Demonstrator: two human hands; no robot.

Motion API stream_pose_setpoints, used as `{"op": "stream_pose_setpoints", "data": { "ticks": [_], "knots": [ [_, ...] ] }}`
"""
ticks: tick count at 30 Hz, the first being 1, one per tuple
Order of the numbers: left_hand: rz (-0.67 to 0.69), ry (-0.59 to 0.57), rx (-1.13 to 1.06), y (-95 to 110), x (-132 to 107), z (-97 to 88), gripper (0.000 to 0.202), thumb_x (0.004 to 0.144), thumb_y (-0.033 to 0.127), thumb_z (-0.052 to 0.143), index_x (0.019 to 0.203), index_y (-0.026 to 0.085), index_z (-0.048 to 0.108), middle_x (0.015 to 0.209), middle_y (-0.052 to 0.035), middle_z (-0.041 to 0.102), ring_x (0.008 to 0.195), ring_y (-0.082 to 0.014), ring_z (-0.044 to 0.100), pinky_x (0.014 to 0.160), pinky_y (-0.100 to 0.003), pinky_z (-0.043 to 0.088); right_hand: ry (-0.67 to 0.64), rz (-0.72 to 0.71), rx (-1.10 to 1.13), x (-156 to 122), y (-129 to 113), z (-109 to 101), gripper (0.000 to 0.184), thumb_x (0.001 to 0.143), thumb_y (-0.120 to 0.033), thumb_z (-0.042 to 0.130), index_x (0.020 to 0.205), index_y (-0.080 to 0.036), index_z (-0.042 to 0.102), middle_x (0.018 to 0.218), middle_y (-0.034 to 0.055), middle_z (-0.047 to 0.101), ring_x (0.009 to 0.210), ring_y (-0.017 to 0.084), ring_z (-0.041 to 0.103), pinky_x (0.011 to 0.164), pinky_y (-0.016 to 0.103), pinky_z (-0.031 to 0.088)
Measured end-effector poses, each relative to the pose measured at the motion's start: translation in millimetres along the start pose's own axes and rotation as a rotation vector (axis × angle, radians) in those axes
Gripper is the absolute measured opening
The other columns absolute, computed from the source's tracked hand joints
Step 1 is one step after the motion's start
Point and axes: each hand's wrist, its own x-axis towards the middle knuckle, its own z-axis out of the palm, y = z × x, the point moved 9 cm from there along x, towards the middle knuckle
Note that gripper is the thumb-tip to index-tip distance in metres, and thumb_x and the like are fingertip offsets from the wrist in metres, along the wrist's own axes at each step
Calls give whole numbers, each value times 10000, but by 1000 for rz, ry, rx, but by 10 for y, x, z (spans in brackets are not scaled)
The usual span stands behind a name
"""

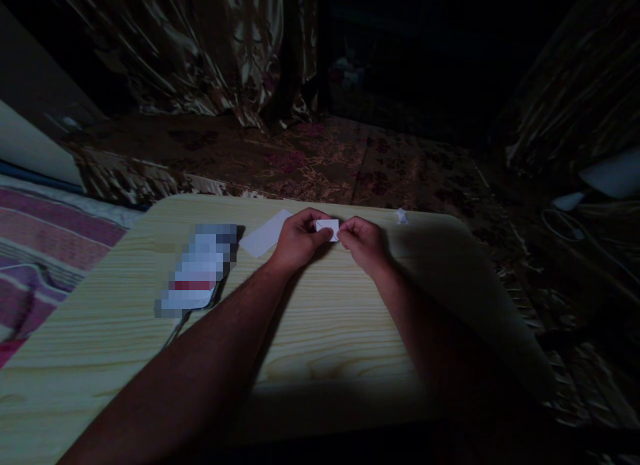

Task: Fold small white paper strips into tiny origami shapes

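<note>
A small white piece of folded paper, with creases on its face, is held above the wooden table. My left hand grips its left side, the thumb lying across the front and the fingers behind. At the paper's right edge, my right hand is closed in a pinch, thumb and forefinger on the corner. A flat white sheet of paper lies on the table just left of my left hand. Beyond my right hand sits a small white folded or crumpled paper piece.
On the table's left lies a phone-like device, its face pixelated, with a cable running toward me. Striped bedding is at far left. Patterned cloth and curtains stand behind the table. A pale lamp-like object is at right.
</note>
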Motion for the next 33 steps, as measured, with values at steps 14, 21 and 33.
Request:
{"op": "stream_pose_setpoints", "data": {
  "ticks": [14, 21, 33],
  "knots": [
    [28, -74, 8, -19, -3, 57, 365, 648, 263, 761, 976, 149, 648, 672, 2, 623, 540, -100, 536, 522, -225, 421, 32, 3, 31, 8, 13, -39, 142, 709, -307, 625, 680, -171, 596, 532, -45, 536, 493, 83, 439, 500, 221, 344],
    [49, -95, 44, -4, -11, 83, 366, 646, 253, 771, 971, 149, 639, 664, 6, 609, 544, -94, 517, 517, -216, 401, 36, 9, 42, 2, 8, -48, 143, 705, -301, 628, 674, -163, 608, 533, -43, 538, 497, 84, 449, 501, 222, 349],
    [67, -110, 37, -17, -8, 89, 364, 662, 229, 755, 995, 152, 630, 709, -7, 625, 579, -109, 551, 542, -226, 422, 45, -11, 2, 9, 6, -57, 150, 695, -303, 634, 654, -164, 597, 535, -44, 528, 488, 78, 427, 497, 220, 344]
  ]
}}
